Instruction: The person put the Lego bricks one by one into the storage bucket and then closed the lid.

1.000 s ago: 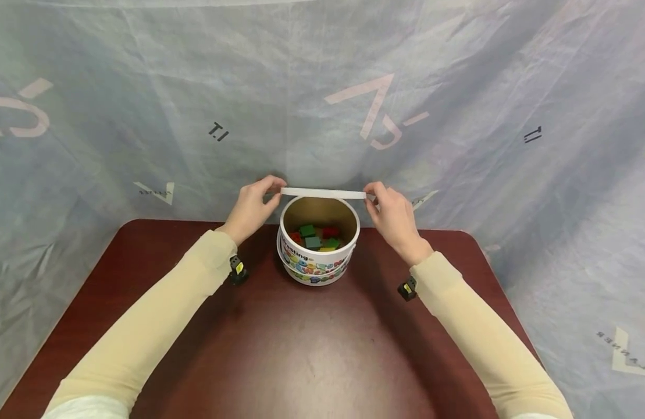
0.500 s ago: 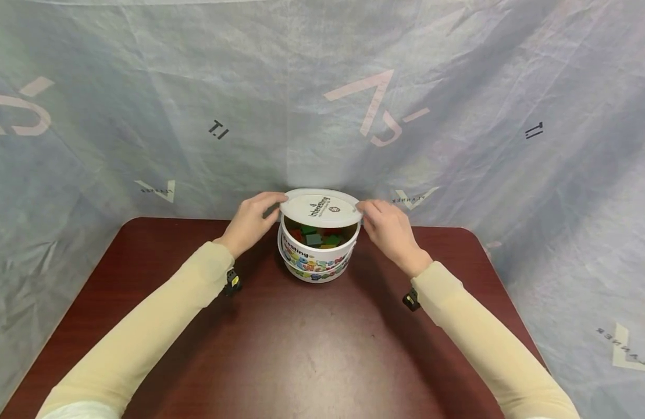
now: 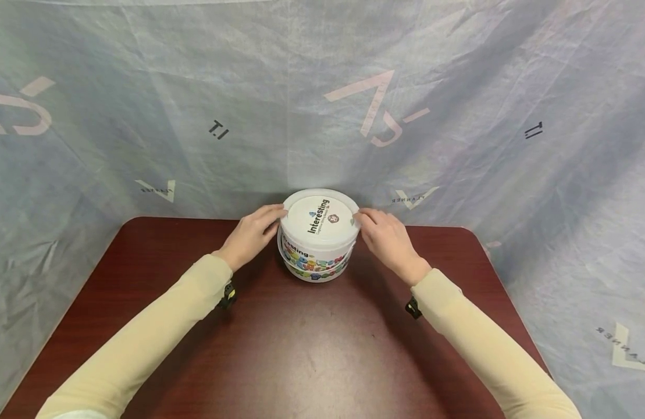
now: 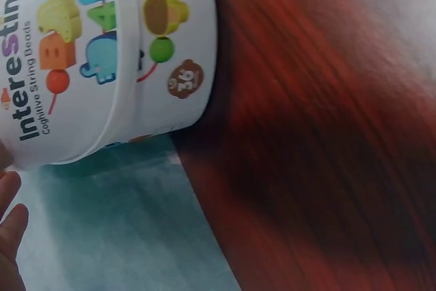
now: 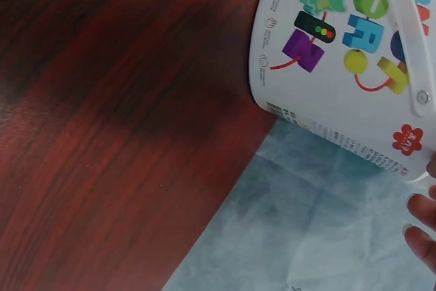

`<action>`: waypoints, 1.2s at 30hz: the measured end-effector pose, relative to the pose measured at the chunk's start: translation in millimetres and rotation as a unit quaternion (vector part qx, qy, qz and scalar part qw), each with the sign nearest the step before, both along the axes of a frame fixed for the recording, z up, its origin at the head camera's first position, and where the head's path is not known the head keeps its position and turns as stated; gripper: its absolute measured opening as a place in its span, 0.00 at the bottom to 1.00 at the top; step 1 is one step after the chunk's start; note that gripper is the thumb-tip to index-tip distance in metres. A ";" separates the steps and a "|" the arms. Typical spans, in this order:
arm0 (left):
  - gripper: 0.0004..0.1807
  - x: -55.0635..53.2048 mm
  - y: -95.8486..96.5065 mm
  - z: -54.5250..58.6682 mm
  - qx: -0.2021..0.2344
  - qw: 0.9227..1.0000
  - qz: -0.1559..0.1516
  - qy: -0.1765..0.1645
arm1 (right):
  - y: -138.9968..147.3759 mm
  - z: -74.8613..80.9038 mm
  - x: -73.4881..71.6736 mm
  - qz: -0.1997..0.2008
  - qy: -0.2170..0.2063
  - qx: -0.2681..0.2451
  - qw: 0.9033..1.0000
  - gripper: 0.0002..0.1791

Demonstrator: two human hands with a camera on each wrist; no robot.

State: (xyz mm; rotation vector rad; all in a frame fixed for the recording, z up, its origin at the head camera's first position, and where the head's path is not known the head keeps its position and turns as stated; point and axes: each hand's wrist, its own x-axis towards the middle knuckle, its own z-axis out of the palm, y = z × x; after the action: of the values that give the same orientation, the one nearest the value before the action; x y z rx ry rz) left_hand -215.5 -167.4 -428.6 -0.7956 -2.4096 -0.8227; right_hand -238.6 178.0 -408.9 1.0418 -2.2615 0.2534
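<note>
A white bucket (image 3: 317,272) printed with colourful letters and beads stands upright at the table's back edge. Its round white lid (image 3: 314,227), lettered "Interesting", lies over the top and hides the inside. At the lid's left edge, my left hand (image 3: 251,233) holds the rim between thumb and fingers. My right hand (image 3: 387,238) grips the opposite edge the same way. In the left wrist view only fingertips of the left hand (image 4: 9,230) show beside the bucket (image 4: 75,100). Several fingertips of the right hand (image 5: 424,230) appear in the right wrist view, near the bucket (image 5: 320,90).
The dark red wooden table (image 3: 312,349) stretches from the bucket toward me. Behind it and at both sides hangs a grey printed cloth (image 3: 301,105). A white carrying handle (image 5: 407,39) runs down across the bucket's side.
Both hands have lowered the lid from a raised, edge-on position behind the opening, tipping it flat onto the bucket. The coloured blocks inside are now covered.
</note>
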 end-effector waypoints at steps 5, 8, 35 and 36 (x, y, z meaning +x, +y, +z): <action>0.19 3.5 -0.2 -1.5 -0.003 1.000 0.002 -0.019 | 1.6 -2.3 0.9 -0.009 -0.015 0.016 1.000 0.17; 0.18 4.4 2.2 0.2 0.020 0.998 0.004 -0.060 | 2.7 -2.2 0.9 -0.011 -0.023 0.024 0.999 0.20; 0.53 -14.6 10.3 -3.6 -0.063 0.979 0.040 -0.189 | 0.3 -1.2 -11.9 -0.034 -0.280 0.008 0.959 0.41; 0.53 -14.5 10.5 -3.6 -0.061 0.980 0.041 -0.187 | 0.0 -1.5 -11.9 -0.034 -0.279 0.005 0.960 0.40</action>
State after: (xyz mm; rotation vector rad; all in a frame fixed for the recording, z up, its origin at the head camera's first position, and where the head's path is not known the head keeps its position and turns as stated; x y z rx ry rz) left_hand -230.0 -156.9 -432.3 -0.6233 -2.8279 -0.8602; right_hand -250.6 178.0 -410.4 0.9821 -2.7944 0.5655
